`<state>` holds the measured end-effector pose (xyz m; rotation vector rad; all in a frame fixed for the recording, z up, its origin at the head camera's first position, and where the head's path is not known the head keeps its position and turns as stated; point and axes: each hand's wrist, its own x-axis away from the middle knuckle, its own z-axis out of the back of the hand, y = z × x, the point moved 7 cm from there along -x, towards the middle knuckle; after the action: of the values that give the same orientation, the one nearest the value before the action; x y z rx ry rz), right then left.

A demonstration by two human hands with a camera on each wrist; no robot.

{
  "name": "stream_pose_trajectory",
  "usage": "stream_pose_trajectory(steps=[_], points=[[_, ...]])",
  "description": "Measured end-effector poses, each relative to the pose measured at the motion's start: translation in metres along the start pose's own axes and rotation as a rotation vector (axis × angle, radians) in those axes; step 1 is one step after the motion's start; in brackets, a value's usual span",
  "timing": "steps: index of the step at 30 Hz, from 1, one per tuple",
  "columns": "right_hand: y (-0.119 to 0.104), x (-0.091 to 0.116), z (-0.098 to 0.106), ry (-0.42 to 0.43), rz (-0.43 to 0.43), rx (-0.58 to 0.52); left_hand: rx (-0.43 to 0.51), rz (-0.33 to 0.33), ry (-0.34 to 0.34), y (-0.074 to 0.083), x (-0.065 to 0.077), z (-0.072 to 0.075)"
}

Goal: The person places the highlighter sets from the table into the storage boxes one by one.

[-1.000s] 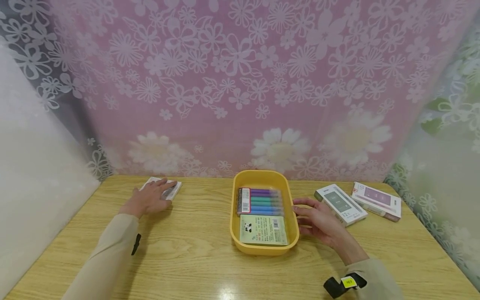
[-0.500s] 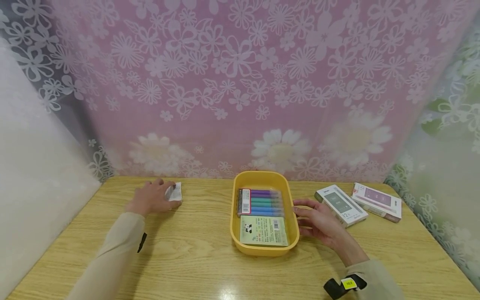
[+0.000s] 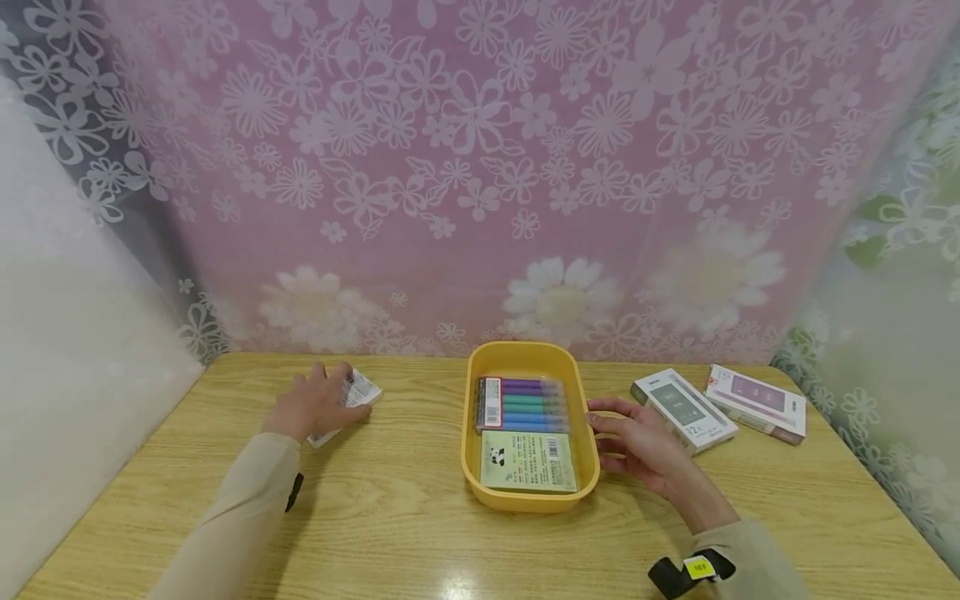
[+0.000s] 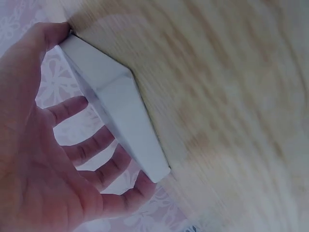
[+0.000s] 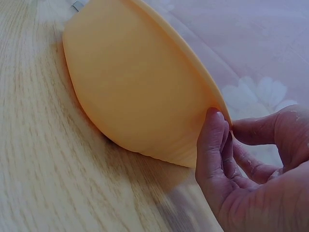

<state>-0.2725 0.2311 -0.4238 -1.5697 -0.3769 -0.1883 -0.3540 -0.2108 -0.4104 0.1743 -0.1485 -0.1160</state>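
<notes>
Left hand (image 3: pixel 318 406) gripped a flat white box (image 3: pixel 365 387) by its edges on the wood-grain tabletop (image 3: pixel 405 467); right hand (image 3: pixel 637 442), relaxed, touched the yellow tray (image 3: pixel 525 502).

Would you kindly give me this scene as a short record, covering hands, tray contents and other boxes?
Left hand: grips a white box at the table's left
Right hand: holds the yellow tray at its right side
Tray contents: pack of coloured pens; nearer the person, pale green panda pack
Right of tray: box with grey-green panel; box with purple panel
Backdrop: pink floral sheet
</notes>
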Motion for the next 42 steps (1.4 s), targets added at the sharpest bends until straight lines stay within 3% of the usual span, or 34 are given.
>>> stream_pose_trajectory(steps=[9,25,31,42], points=[[0.0,0.0,0.0,0.008,-0.003,0.007,0.021,-0.024,-0.031,0.008,0.001,-0.003],[0.001,0.001,-0.001,-0.009,0.007,0.006,0.023,-0.075,0.065,0.012,0.007,-0.003],[0.001,-0.001,-0.001,-0.01,0.003,-0.009,0.019,-0.127,0.142,0.02,0.017,0.002],[0.001,0.0,-0.002,-0.017,0.008,-0.012,-0.009,-0.248,0.398,0.041,0.033,0.021]])
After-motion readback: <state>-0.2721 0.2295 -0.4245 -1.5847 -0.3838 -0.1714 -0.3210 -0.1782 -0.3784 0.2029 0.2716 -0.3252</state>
